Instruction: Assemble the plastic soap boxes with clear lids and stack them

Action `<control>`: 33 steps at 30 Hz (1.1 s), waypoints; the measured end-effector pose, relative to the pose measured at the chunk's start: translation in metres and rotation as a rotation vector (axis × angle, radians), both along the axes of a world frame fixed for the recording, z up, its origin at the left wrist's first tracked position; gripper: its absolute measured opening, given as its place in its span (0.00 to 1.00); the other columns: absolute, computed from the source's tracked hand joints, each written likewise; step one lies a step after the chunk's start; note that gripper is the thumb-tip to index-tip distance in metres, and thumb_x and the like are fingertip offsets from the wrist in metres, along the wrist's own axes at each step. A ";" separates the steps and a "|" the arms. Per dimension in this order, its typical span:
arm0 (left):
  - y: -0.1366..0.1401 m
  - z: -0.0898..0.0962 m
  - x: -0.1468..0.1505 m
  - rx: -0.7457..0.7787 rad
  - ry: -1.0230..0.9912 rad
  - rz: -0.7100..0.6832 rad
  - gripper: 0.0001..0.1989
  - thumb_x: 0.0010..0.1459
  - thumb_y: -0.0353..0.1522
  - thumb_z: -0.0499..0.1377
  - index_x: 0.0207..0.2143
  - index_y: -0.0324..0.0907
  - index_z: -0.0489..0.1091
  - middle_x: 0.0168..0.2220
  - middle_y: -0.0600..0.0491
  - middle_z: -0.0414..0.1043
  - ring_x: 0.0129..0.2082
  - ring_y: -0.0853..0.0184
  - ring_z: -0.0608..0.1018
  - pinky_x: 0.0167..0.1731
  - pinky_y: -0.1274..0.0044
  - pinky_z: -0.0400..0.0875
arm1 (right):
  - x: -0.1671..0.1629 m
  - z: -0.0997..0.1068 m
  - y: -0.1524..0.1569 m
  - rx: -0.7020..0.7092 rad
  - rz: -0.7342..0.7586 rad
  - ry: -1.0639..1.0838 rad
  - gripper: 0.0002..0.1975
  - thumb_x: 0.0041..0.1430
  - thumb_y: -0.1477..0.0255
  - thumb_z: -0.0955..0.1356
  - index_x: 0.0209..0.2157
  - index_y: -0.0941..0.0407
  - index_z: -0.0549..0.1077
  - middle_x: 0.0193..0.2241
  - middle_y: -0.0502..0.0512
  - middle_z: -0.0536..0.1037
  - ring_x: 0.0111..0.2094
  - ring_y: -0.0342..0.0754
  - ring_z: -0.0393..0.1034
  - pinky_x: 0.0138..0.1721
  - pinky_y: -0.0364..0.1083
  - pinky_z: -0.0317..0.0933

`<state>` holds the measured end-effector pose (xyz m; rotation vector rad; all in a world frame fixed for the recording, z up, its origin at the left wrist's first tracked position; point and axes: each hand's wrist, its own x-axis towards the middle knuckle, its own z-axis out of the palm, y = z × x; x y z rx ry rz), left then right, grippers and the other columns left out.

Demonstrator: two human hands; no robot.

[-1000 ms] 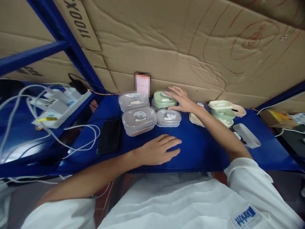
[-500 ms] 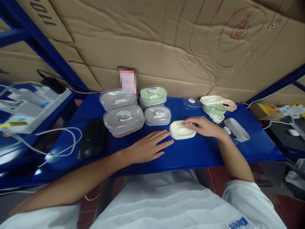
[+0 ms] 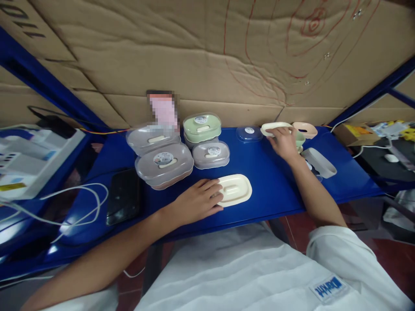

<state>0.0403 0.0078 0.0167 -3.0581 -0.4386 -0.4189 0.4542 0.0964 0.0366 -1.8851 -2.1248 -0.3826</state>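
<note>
Under the fingers of my left hand [image 3: 198, 201] lies a cream oval tray [image 3: 238, 190] with a raised ridge; my fingers grip its left end, and the thumb is by the near edge. At the back right, my right hand [image 3: 285, 140] has its fingers closed on a second cream oval dish [image 3: 270, 128], its fingertips partly hidden. That dish sits over a green dish [image 3: 300, 139]. Beside them are a peach piece with a slot [image 3: 305, 129] and a clear lid with a round sticker [image 3: 249, 133].
Lidded oval boxes stand at centre left: large grey ones [image 3: 164, 164], a small grey one [image 3: 211, 155] and a green one [image 3: 202, 127]. A grey tray [image 3: 320, 163] lies at right. A black phone-like device [image 3: 124, 196] and white cables [image 3: 97, 194] are at left. Cardboard [image 3: 181, 52] walls the back.
The cream tray has moved left and nearer, with my left hand now on it. My right hand has let go of it and reached back right to the other cream dish.
</note>
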 end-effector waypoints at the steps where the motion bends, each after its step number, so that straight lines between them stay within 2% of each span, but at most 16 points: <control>1: 0.000 0.000 0.000 0.004 -0.006 0.004 0.12 0.69 0.39 0.67 0.46 0.39 0.75 0.54 0.44 0.79 0.61 0.51 0.78 0.57 0.63 0.74 | -0.008 0.000 -0.002 0.005 0.068 0.014 0.21 0.76 0.63 0.60 0.58 0.55 0.78 0.54 0.65 0.82 0.58 0.65 0.72 0.64 0.67 0.53; 5: -0.001 0.000 -0.001 0.011 -0.012 0.011 0.11 0.69 0.38 0.66 0.46 0.40 0.75 0.54 0.45 0.79 0.61 0.52 0.77 0.57 0.65 0.72 | -0.036 0.003 -0.013 -0.036 0.369 0.083 0.22 0.76 0.58 0.62 0.59 0.52 0.77 0.55 0.62 0.83 0.59 0.62 0.73 0.65 0.64 0.56; 7: -0.002 -0.001 -0.002 0.022 -0.017 0.008 0.11 0.70 0.38 0.66 0.47 0.40 0.75 0.54 0.44 0.79 0.61 0.52 0.77 0.57 0.65 0.72 | -0.037 0.010 -0.016 -0.053 0.408 0.111 0.24 0.76 0.56 0.61 0.63 0.52 0.74 0.60 0.62 0.80 0.62 0.62 0.72 0.66 0.63 0.56; 9: -0.002 -0.001 -0.002 0.031 -0.022 0.007 0.11 0.70 0.38 0.66 0.47 0.40 0.75 0.54 0.44 0.79 0.61 0.52 0.77 0.56 0.65 0.72 | -0.026 0.019 -0.018 -0.032 0.262 0.116 0.26 0.77 0.57 0.58 0.64 0.54 0.73 0.61 0.65 0.79 0.64 0.63 0.70 0.66 0.63 0.57; 12: -0.002 0.000 -0.002 0.038 -0.013 0.011 0.11 0.70 0.38 0.66 0.48 0.40 0.75 0.54 0.44 0.79 0.61 0.52 0.77 0.56 0.65 0.71 | 0.004 0.027 -0.019 -0.026 -0.238 0.050 0.27 0.76 0.59 0.56 0.59 0.61 0.76 0.58 0.74 0.78 0.62 0.70 0.71 0.63 0.67 0.59; 14: -0.002 0.001 -0.002 0.046 0.005 0.009 0.11 0.70 0.38 0.66 0.47 0.40 0.75 0.54 0.44 0.78 0.61 0.51 0.77 0.55 0.65 0.72 | 0.022 0.025 -0.019 -0.158 -0.514 -0.010 0.29 0.74 0.56 0.60 0.57 0.65 0.76 0.59 0.81 0.76 0.61 0.76 0.71 0.60 0.72 0.60; 16: -0.001 0.002 -0.001 0.043 0.020 0.008 0.12 0.70 0.39 0.66 0.47 0.39 0.75 0.54 0.45 0.78 0.61 0.51 0.77 0.54 0.65 0.72 | 0.035 0.022 -0.018 -0.299 -0.596 -0.045 0.31 0.70 0.51 0.65 0.56 0.66 0.77 0.60 0.84 0.75 0.61 0.79 0.70 0.58 0.75 0.60; 17: -0.001 0.002 -0.001 0.038 0.021 0.008 0.12 0.70 0.39 0.66 0.47 0.39 0.75 0.54 0.45 0.78 0.61 0.51 0.77 0.54 0.65 0.73 | 0.038 0.021 -0.018 -0.325 -0.571 -0.050 0.31 0.69 0.51 0.66 0.55 0.65 0.78 0.58 0.84 0.76 0.61 0.80 0.70 0.58 0.76 0.59; 19: -0.001 0.003 -0.001 0.029 0.017 0.004 0.12 0.70 0.38 0.66 0.48 0.39 0.75 0.54 0.44 0.78 0.61 0.51 0.77 0.54 0.65 0.73 | 0.041 0.022 -0.017 -0.291 -0.457 -0.037 0.25 0.69 0.53 0.68 0.50 0.62 0.80 0.54 0.79 0.80 0.59 0.77 0.72 0.60 0.77 0.55; 20: -0.001 0.003 -0.001 0.028 0.013 0.001 0.12 0.70 0.38 0.66 0.48 0.39 0.75 0.54 0.44 0.78 0.62 0.51 0.77 0.54 0.65 0.73 | 0.041 0.025 -0.017 -0.260 -0.393 -0.020 0.21 0.69 0.56 0.68 0.47 0.60 0.80 0.52 0.75 0.82 0.58 0.75 0.73 0.62 0.77 0.54; 22: -0.001 0.004 -0.002 0.019 0.006 -0.007 0.10 0.71 0.37 0.65 0.47 0.39 0.75 0.54 0.44 0.79 0.61 0.51 0.77 0.54 0.65 0.74 | 0.037 0.032 -0.018 -0.233 -0.263 0.032 0.16 0.69 0.59 0.67 0.45 0.56 0.80 0.48 0.68 0.84 0.55 0.68 0.77 0.62 0.70 0.58; 24: 0.000 0.003 -0.002 -0.005 -0.014 -0.006 0.06 0.73 0.33 0.62 0.45 0.39 0.75 0.53 0.45 0.79 0.57 0.55 0.80 0.53 0.67 0.75 | 0.029 0.041 -0.025 -0.241 -0.130 0.094 0.15 0.69 0.59 0.67 0.45 0.55 0.80 0.46 0.63 0.85 0.50 0.62 0.79 0.57 0.60 0.66; 26: 0.002 0.002 -0.003 -0.035 -0.043 0.004 0.06 0.75 0.30 0.58 0.44 0.39 0.74 0.50 0.46 0.79 0.51 0.60 0.82 0.51 0.69 0.77 | 0.017 0.051 -0.036 -0.270 0.017 0.158 0.16 0.69 0.56 0.68 0.43 0.54 0.79 0.43 0.61 0.85 0.44 0.57 0.80 0.48 0.53 0.70; 29: 0.005 -0.001 -0.004 -0.072 -0.071 0.023 0.07 0.75 0.31 0.57 0.44 0.39 0.74 0.48 0.47 0.79 0.47 0.61 0.82 0.50 0.69 0.78 | -0.009 0.065 -0.060 -0.327 0.264 0.248 0.18 0.69 0.52 0.68 0.41 0.52 0.79 0.38 0.56 0.84 0.38 0.53 0.79 0.41 0.49 0.69; 33: 0.007 -0.003 -0.004 -0.069 -0.099 0.023 0.05 0.72 0.31 0.62 0.47 0.40 0.74 0.52 0.45 0.77 0.51 0.58 0.81 0.52 0.67 0.79 | -0.053 0.072 -0.091 -0.415 0.581 0.298 0.13 0.73 0.58 0.69 0.42 0.52 0.79 0.37 0.54 0.83 0.36 0.49 0.77 0.40 0.47 0.66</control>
